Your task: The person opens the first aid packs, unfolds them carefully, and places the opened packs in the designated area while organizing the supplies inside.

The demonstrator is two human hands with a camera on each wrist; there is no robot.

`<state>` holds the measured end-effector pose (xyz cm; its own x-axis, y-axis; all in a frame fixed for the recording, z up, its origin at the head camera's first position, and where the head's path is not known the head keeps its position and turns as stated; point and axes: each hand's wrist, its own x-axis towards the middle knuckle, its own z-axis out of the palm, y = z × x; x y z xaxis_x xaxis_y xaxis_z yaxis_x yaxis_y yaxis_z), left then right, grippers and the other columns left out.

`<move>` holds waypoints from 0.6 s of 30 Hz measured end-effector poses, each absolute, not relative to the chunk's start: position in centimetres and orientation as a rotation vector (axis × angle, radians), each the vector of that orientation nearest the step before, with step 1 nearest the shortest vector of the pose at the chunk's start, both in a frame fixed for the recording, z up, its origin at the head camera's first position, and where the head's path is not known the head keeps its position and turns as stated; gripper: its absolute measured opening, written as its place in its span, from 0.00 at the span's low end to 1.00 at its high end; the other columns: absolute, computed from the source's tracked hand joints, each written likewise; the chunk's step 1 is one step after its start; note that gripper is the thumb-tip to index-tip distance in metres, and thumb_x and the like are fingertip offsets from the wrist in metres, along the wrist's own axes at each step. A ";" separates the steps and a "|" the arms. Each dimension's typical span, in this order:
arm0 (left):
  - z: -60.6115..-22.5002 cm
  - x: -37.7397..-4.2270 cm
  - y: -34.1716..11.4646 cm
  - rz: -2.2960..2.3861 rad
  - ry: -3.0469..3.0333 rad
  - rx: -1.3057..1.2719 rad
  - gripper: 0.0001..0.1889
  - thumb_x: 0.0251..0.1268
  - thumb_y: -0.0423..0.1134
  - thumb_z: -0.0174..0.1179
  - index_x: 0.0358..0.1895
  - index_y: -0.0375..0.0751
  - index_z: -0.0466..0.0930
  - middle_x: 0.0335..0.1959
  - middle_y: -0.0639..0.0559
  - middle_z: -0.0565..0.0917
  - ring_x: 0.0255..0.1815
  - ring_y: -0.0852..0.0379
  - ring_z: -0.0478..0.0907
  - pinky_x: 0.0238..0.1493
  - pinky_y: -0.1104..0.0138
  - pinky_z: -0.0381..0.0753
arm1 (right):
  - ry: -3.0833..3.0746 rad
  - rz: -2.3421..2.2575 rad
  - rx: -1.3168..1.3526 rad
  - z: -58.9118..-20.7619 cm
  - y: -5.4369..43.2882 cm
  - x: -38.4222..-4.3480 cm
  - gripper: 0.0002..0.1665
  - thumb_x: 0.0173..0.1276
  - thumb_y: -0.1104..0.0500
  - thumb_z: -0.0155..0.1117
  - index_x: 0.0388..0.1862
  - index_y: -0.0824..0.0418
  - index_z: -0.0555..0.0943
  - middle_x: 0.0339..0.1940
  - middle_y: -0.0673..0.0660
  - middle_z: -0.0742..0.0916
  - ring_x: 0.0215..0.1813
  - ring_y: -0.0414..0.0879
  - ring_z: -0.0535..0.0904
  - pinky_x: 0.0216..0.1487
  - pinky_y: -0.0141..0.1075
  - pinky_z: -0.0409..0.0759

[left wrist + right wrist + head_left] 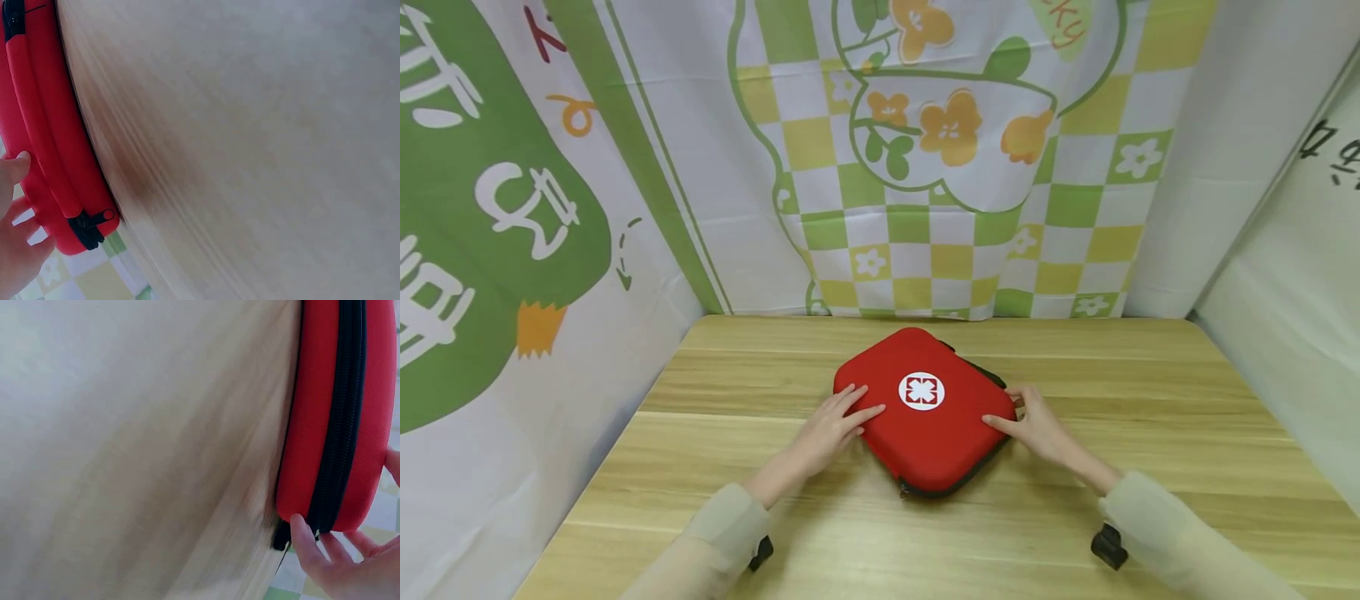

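A red first-aid case (925,450) with a white round cross emblem lies flat on the wooden table, turned cornerwise and closed. My left hand (831,429) rests on its left corner, fingers spread and mostly straight over the top. At the right corner, my right hand (1033,425) grips the case, thumb on top and fingers bent against the side. In the right wrist view the fingertips (299,525) touch the end near the black zipper (340,419). A red carry handle (40,119) and a zipper pull (100,217) show on the side in the left wrist view.
The wooden table (700,467) reaches back to a hanging cloth (925,250) with green and yellow checks. Printed cloth walls (647,175) stand at left and right. A black device (1108,546) is strapped under the right sleeve.
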<state>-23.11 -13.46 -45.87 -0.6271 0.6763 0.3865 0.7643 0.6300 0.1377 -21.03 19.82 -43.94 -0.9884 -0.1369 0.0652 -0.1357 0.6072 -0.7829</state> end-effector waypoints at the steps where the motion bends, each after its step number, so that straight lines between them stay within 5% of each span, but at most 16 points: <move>1: -45.9 -23.3 -13.4 -0.416 -2.554 -1.168 0.23 0.55 0.34 0.59 0.58 0.49 0.71 0.60 0.38 0.66 0.62 0.38 0.58 0.58 0.50 0.61 | 2.823 -1.376 -0.221 -43.9 19.8 -20.7 0.37 0.55 0.51 0.64 0.52 0.75 0.63 0.46 0.69 0.71 0.44 0.57 0.72 0.42 0.42 0.72; 11: -45.2 -23.6 -13.0 -0.360 -2.591 -1.130 0.22 0.57 0.32 0.56 0.57 0.51 0.72 0.61 0.39 0.66 0.62 0.40 0.60 0.59 0.50 0.61 | 2.826 -1.311 -0.076 -43.1 19.7 -18.3 0.34 0.56 0.50 0.63 0.51 0.73 0.64 0.44 0.68 0.73 0.43 0.56 0.74 0.36 0.38 0.74; 18: -44.0 -20.9 -10.4 -0.475 -2.574 -0.978 0.15 0.57 0.38 0.58 0.49 0.43 0.79 0.52 0.40 0.73 0.54 0.44 0.70 0.54 0.53 0.67 | 2.787 -1.327 -0.328 -42.1 22.2 -20.4 0.26 0.61 0.59 0.58 0.52 0.77 0.68 0.47 0.74 0.75 0.48 0.66 0.72 0.45 0.49 0.73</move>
